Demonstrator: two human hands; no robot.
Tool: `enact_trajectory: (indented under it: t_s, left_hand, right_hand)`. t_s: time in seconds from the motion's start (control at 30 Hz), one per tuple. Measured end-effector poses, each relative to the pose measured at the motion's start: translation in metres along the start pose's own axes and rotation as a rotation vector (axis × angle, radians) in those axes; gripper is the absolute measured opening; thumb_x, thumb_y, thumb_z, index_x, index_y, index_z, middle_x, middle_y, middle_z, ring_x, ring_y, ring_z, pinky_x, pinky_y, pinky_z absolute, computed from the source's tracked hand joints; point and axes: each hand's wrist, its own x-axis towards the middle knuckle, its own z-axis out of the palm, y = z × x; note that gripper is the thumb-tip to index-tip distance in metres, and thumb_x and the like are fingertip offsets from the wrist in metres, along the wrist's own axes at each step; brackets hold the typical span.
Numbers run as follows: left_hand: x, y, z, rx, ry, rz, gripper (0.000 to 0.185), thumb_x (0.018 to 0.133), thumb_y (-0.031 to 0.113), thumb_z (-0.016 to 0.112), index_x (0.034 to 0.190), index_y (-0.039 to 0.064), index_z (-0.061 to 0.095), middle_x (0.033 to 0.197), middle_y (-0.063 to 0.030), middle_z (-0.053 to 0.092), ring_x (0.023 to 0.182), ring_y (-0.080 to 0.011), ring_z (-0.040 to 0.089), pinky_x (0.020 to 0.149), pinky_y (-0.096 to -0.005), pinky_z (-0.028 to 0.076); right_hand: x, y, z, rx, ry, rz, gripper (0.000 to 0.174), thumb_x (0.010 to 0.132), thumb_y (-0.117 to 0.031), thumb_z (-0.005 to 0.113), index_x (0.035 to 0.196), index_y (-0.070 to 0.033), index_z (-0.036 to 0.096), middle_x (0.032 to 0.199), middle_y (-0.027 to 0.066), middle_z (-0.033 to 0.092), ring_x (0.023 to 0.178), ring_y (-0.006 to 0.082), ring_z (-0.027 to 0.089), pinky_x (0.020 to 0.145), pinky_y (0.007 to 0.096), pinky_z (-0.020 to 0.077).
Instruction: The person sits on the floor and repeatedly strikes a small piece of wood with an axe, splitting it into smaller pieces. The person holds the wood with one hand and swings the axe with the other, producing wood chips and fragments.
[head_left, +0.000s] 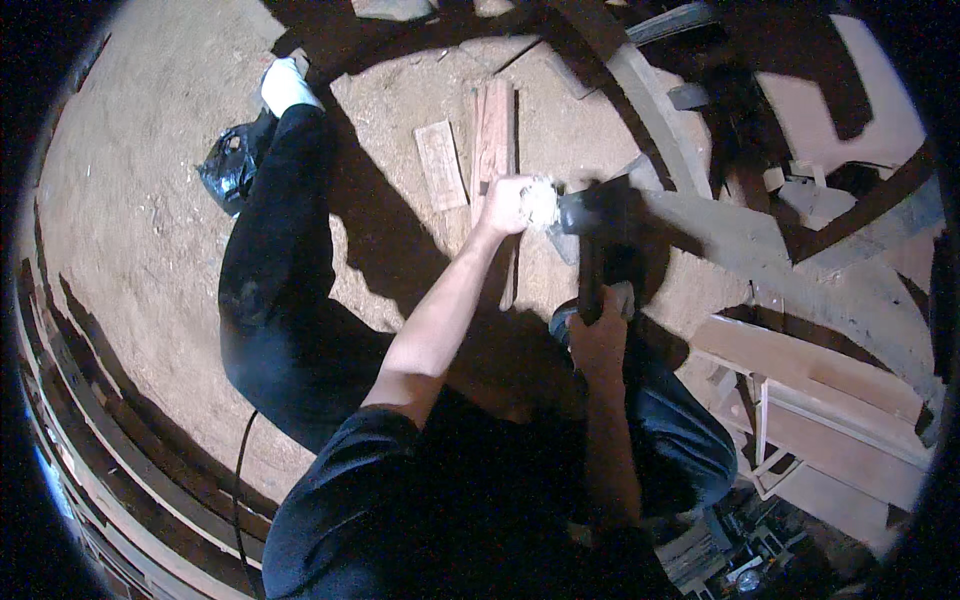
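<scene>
My left hand (505, 206) reaches over the pinkish wooden pieces (495, 124) lying lengthwise on the sawdust-strewn ground. Its fingers look curled, but glare hides them beside a bleached-out pale patch (540, 202), so what they hold cannot be told. Just right of that patch is the blurred head of a dark tool (600, 210), perhaps a power tool; its exact kind is unclear. Lower down, my right hand (602, 334) is closed around the tool's dark grip, in shadow. A short flat board (441, 166) lies left of the pinkish wood.
Curved grey timbers (720, 221) cross the right side. Stacked boards (817, 375) and a wooden frame lie lower right. A black plastic bag (229, 165) is beside my outstretched leg. A black cable (240, 487) runs at lower left, near long planks (142, 480).
</scene>
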Motion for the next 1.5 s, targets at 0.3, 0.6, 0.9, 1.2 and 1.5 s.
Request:
enact_trajectory:
  t_s: [0.3, 0.6, 0.9, 1.2, 1.5]
  left_hand:
    - [-0.002, 0.026, 0.01, -0.069, -0.021, 0.02, 0.016, 0.062, 0.014, 0.071, 0.072, 0.007, 0.062, 0.065, -0.007, 0.06, 0.057, -0.0202, 0.059, 0.057, -0.0322, 0.048]
    - [-0.015, 0.053, 0.008, -0.058, -0.097, 0.083, 0.017, 0.061, 0.016, 0.068, 0.073, 0.007, 0.061, 0.067, -0.0115, 0.06, 0.063, -0.0262, 0.061, 0.059, -0.0356, 0.049]
    - [-0.049, 0.043, 0.022, -0.145, -0.12, 0.026, 0.012, 0.063, 0.011, 0.071, 0.071, 0.007, 0.062, 0.068, -0.0078, 0.063, 0.06, -0.0193, 0.062, 0.056, -0.0298, 0.049]
    - [-0.053, 0.042, 0.028, -0.027, -0.188, -0.057, 0.015, 0.062, 0.011, 0.068, 0.075, 0.006, 0.063, 0.071, -0.0083, 0.063, 0.062, -0.0206, 0.062, 0.058, -0.0305, 0.05]
    - [-0.056, 0.053, 0.026, -0.093, -0.176, -0.159, 0.022, 0.063, 0.01, 0.067, 0.084, 0.005, 0.064, 0.074, -0.009, 0.064, 0.067, -0.0211, 0.063, 0.062, -0.0296, 0.05]
  right_hand:
    - [-0.013, -0.002, 0.001, 0.031, 0.197, -0.11, 0.049, 0.072, -0.013, 0.061, 0.116, 0.002, 0.043, 0.078, 0.0162, 0.06, 0.069, 0.0285, 0.061, 0.065, 0.0371, 0.0505]
    - [-0.054, 0.001, -0.01, 0.779, -0.235, 0.408, 0.046, 0.068, 0.005, 0.054, 0.112, 0.0, 0.041, 0.061, 0.0088, 0.051, 0.034, 0.0186, 0.047, 0.032, 0.0333, 0.0382]
    - [-0.086, 0.073, 0.008, 0.846, -0.274, 0.355, 0.048, 0.063, 0.0, 0.062, 0.108, -0.001, 0.044, 0.065, 0.0065, 0.052, 0.045, 0.0172, 0.051, 0.038, 0.031, 0.0407]
    - [-0.085, 0.051, -0.002, 0.928, -0.315, 0.438, 0.042, 0.069, 0.002, 0.058, 0.109, -0.002, 0.044, 0.063, 0.0076, 0.05, 0.041, 0.0171, 0.05, 0.037, 0.0314, 0.0415]
    - [-0.061, 0.019, -0.007, 0.202, -0.09, 0.214, 0.055, 0.078, -0.018, 0.063, 0.125, -0.004, 0.038, 0.082, 0.0177, 0.06, 0.064, 0.0276, 0.059, 0.057, 0.036, 0.0482]
